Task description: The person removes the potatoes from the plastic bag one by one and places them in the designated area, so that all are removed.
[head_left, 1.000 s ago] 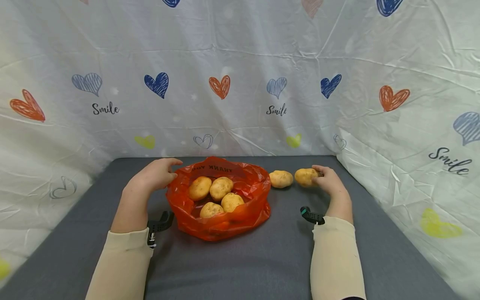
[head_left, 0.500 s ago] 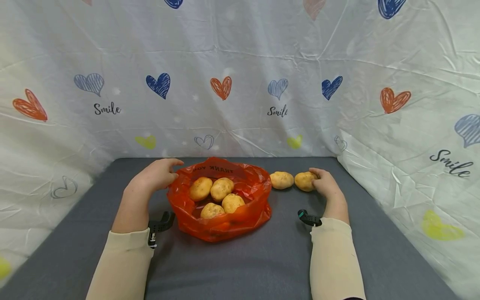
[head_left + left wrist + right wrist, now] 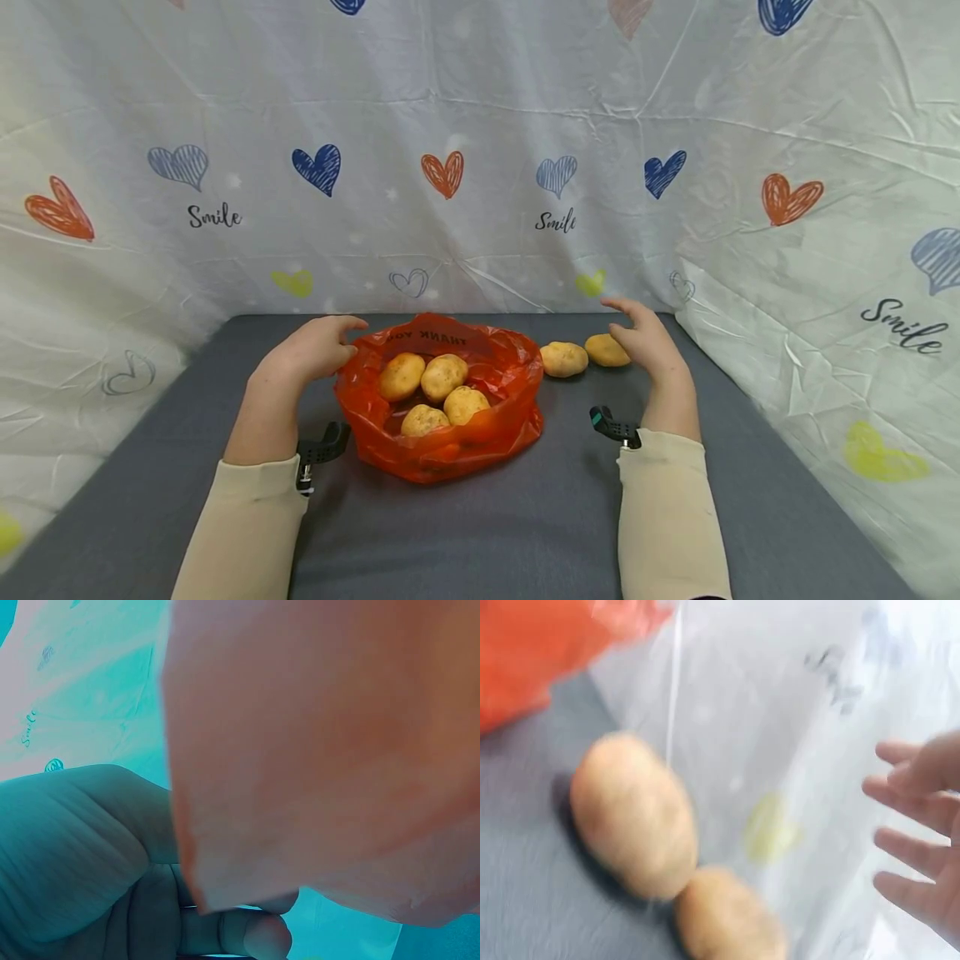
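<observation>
An orange-red plastic bag [image 3: 468,450] stands with its mouth spread, several potatoes [image 3: 444,377] inside. My left hand [image 3: 311,346] is at its left rim, thumb and fingers about the film; in the left wrist view the bag hides the thumb tip. To the bag's right, two potatoes lie end to end on the table: one close to the bag [image 3: 634,817], the other farther right [image 3: 607,351]. Just right of and above that outer potato is my right hand [image 3: 647,340]. Its fingers [image 3: 911,847] are spread and hold nothing.
A grey cloth covers the table [image 3: 465,542]. Behind it and along both sides hangs a white sheet [image 3: 495,108] printed with hearts. A black camera mount [image 3: 617,427] sticks out from the right wrist, another [image 3: 324,444] from the left.
My right hand, which had the outer potato between its fingers, set it beside the other one, then let go and rose away. My left hand and the bag have stayed put.
</observation>
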A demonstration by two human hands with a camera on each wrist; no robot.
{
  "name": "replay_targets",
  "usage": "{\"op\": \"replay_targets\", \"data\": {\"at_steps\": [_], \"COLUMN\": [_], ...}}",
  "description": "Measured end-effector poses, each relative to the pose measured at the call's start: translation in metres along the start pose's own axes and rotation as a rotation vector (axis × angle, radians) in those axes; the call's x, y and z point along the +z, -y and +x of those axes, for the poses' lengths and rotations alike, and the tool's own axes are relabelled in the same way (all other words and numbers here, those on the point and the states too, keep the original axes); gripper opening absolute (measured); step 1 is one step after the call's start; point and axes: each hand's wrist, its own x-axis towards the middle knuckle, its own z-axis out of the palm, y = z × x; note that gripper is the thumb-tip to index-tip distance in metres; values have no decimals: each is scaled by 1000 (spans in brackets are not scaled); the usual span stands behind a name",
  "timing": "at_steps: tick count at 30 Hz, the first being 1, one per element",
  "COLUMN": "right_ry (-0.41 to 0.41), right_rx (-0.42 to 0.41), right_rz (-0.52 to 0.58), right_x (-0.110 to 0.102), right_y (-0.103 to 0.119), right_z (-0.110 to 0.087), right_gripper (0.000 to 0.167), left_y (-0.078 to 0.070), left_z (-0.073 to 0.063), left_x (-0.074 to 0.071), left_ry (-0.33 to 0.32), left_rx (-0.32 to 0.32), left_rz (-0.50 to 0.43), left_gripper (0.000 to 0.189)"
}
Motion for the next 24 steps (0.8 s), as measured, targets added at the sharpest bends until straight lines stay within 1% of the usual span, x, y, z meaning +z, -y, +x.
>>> {"op": "replay_targets", "data": {"at_steps": [2, 5, 7, 9, 11, 16, 19, 24], "right_ry": [35, 120, 189, 252, 304, 439, 511, 581], "right_rx": [-52, -140, -173, -177, -163, -158, -148, -69], "right_rz": [67, 191, 257, 283, 255, 84, 25, -34], "right_x": [1, 7, 15, 24, 34, 66, 86, 111], "right_y": [15, 36, 49, 63, 75, 96, 103, 105], "right_z": [0, 1, 2, 1, 0, 1, 3, 2], "right_gripper": [52, 51, 51, 52, 52, 49, 45, 48], "left_y": [0, 0, 0, 0, 0, -1, -2, -4], "left_z": [0, 1, 1, 1, 2, 3, 2, 3], "left_x": [0, 0, 0, 0, 1, 3, 3, 4], "left_ry": [3, 5, 4, 4, 4, 3, -2, -7], "left_rx": [0, -4, -6, -7, -5, -5, 4, 8], "left_rz": [-2, -6, -8, -5, -1, 12, 23, 26], "left_gripper": [51, 51, 51, 51, 51, 51, 51, 51]}}
